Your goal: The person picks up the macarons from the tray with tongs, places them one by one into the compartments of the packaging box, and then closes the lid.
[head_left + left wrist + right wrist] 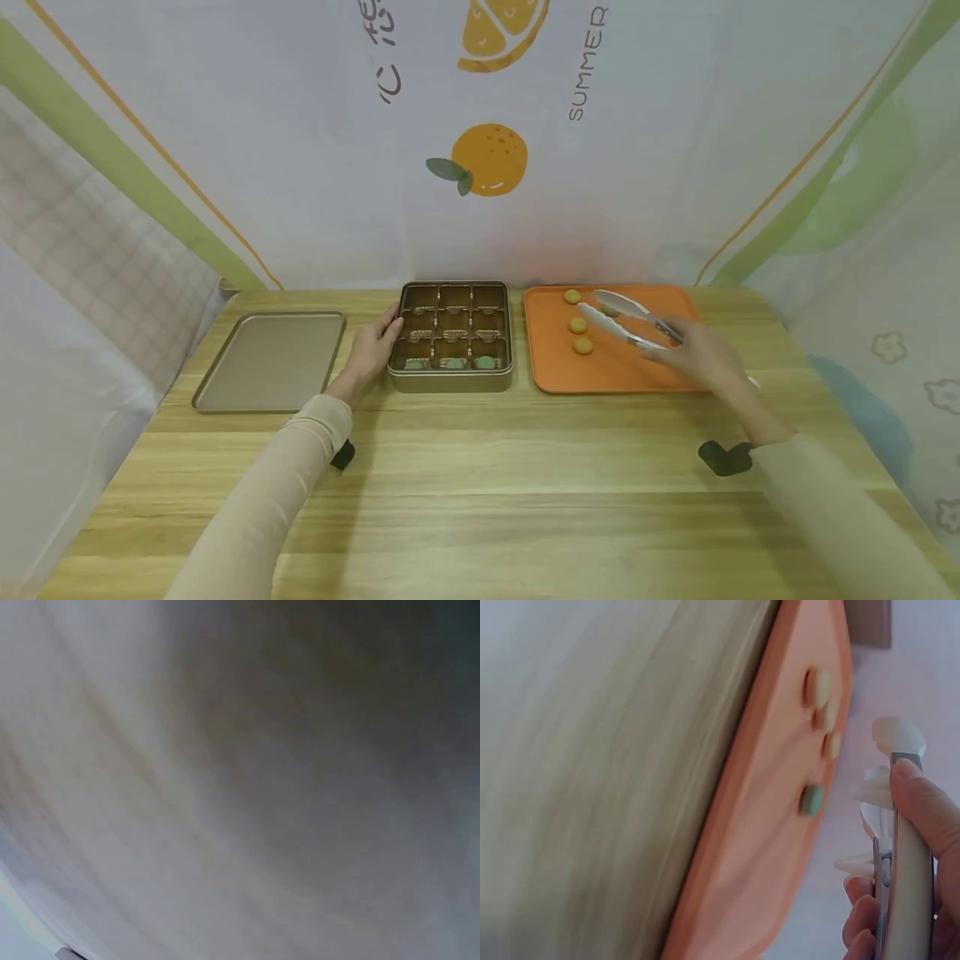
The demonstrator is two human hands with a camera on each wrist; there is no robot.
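Observation:
My left hand (pixel 371 346) touches the left wall of a square metal tin (pixel 450 382), its fingertips near the rim. A clear divider splits the tin into several compartments, and the front row holds three green macaron-like cookies (pixel 486 363). In my right hand (pixel 701 354) is a pair of metal tongs (pixel 626 304) with pale handles (pixel 911 885), held over an orange tray (pixel 555 371). The tongs are spread apart. On that tray lie three yellow cookies (pixel 582 345) and a green cookie (pixel 811 800). The left wrist view is only blur.
A flat, gold-toned baking tray (pixel 273 358) lies on the left of the wooden table (pixel 450 483). Behind the table hangs a white cloth (pixel 322 217) printed with oranges. Black pieces (pixel 725 458) show near both wrists.

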